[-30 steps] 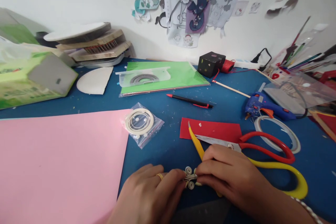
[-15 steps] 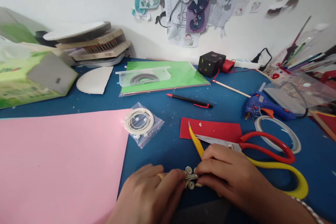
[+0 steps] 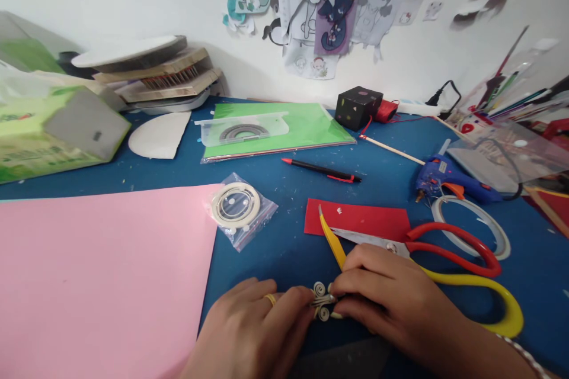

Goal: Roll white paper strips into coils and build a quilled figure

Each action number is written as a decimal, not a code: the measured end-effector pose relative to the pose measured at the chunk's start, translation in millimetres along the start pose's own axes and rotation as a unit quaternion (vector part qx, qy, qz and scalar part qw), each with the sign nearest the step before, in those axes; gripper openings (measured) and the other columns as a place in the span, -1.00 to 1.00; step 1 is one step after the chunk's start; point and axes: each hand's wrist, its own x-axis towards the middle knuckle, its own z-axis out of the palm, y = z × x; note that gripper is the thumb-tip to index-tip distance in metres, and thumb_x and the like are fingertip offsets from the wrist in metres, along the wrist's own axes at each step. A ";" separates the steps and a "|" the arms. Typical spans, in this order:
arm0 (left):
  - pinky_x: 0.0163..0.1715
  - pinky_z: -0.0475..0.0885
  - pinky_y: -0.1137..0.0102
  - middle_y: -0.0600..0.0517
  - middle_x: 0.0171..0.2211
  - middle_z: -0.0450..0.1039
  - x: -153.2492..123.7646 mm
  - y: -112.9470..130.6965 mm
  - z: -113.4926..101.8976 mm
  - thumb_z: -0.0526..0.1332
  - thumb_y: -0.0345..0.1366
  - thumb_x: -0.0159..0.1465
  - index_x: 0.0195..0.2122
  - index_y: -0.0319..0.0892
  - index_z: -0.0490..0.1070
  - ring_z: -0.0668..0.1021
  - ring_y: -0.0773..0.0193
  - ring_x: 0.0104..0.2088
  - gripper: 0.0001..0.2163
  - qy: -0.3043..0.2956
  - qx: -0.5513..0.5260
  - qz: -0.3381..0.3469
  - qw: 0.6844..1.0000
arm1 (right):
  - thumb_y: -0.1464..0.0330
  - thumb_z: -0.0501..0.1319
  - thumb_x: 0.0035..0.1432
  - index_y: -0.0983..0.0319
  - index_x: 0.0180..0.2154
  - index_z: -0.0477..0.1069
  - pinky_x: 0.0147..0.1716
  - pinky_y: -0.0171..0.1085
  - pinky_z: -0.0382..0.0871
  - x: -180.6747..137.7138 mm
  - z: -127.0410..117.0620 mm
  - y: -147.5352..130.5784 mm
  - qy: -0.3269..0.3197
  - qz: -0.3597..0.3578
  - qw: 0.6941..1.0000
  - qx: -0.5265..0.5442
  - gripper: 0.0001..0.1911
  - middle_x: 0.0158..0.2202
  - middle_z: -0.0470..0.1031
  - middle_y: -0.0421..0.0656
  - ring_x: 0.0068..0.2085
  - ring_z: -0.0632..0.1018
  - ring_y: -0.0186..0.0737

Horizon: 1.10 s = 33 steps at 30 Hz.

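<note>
Between my hands is a small cream piece of coiled paper strips [image 3: 323, 312], with round spirals above and below a narrow middle. My left hand [image 3: 255, 325], with a yellow ring on one finger, pinches its left end. The fingertips of my right hand [image 3: 377, 290] are closed on its right end. Fingers hide both ends of the piece. Just beyond my right hand lie yellow tweezers [image 3: 332, 238] and scissors [image 3: 457, 276] with one red and one yellow handle. A red paper strip [image 3: 364, 219] lies under their tips.
Pink paper [image 3: 106, 278] covers the left of the blue table, with a bagged set of cream rings [image 3: 235, 206] at its corner. Farther back are a pen [image 3: 320, 170] and green sheets [image 3: 306, 124]. On the right are a blue glue gun [image 3: 457, 177] and a white tape roll [image 3: 500, 234].
</note>
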 end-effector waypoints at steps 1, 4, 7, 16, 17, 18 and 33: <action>-0.71 0.31 0.44 0.13 -0.68 0.37 -0.1 0.1 0.1 -0.03 -0.35 0.28 -0.36 -0.14 0.36 0.43 0.30 -0.69 -0.81 0.001 0.000 -0.001 1.000 | 0.41 0.12 0.14 0.20 -0.31 0.36 -0.40 -0.38 0.24 0.1 -0.1 0.0 0.002 -0.001 1.000 -0.002 -0.94 -0.38 0.37 -0.23 -0.36 0.38 -0.37; -0.68 0.33 0.44 0.12 -0.67 0.38 0.4 0.4 -0.1 -0.03 -0.35 0.28 -0.36 -0.13 0.35 0.45 0.30 -0.67 -0.81 -0.005 0.003 -0.003 1.000 | 0.41 0.12 0.14 0.20 -0.31 0.36 -0.40 -0.38 0.24 0.3 -0.3 -0.6 0.003 -0.005 1.000 -0.003 -0.93 -0.38 0.37 -0.23 -0.36 0.39 -0.37; -0.67 0.33 0.46 0.12 -0.67 0.38 1.4 0.2 -0.6 -0.04 -0.34 0.28 -0.36 -0.12 0.36 0.46 0.32 -0.67 -0.80 -0.007 0.004 -0.007 1.000 | 0.40 0.13 0.14 0.19 -0.32 0.36 -0.40 -0.39 0.24 0.5 -0.7 -0.9 0.003 -0.004 1.000 -0.003 -0.94 -0.38 0.37 -0.24 -0.36 0.39 -0.38; -0.67 0.33 0.46 0.13 -0.69 0.38 1.0 -0.3 0.2 -0.03 -0.34 0.28 -0.37 -0.12 0.36 0.46 0.32 -0.67 -0.81 0.009 0.006 -0.003 1.000 | 0.41 0.12 0.14 0.20 -0.32 0.38 -0.40 -0.38 0.25 1.0 -1.2 0.1 0.016 -0.011 1.000 -0.004 -0.93 -0.39 0.38 -0.22 -0.35 0.39 -0.36; -0.68 0.33 0.46 0.13 -0.69 0.38 1.2 0.1 -0.2 -0.03 -0.35 0.28 -0.37 -0.12 0.36 0.46 0.31 -0.68 -0.81 0.006 0.006 -0.003 1.000 | 0.42 0.11 0.14 0.21 -0.33 0.38 -0.41 -0.39 0.25 1.3 -1.1 -0.1 0.015 -0.007 1.000 -0.001 -0.92 -0.39 0.38 -0.22 -0.36 0.39 -0.36; -0.69 0.33 0.45 0.12 -0.69 0.37 1.4 0.5 -0.7 -0.03 -0.35 0.28 -0.37 -0.13 0.36 0.45 0.30 -0.68 -0.81 0.001 0.006 -0.003 1.000 | 0.43 0.10 0.15 0.21 -0.33 0.38 -0.41 -0.39 0.25 1.7 -1.1 -0.2 0.013 -0.004 1.000 0.002 -0.91 -0.40 0.37 -0.22 -0.36 0.39 -0.37; -0.69 0.30 0.43 0.12 -0.68 0.37 0.7 0.5 -1.3 -0.02 -0.35 0.28 -0.34 -0.13 0.34 0.44 0.29 -0.68 -0.83 -0.009 0.003 0.001 1.000 | 0.46 0.10 0.14 0.21 -0.35 0.39 -0.42 -0.40 0.27 0.8 -2.9 -2.3 0.038 -0.009 0.999 0.000 -0.90 -0.41 0.38 -0.22 -0.38 0.40 -0.38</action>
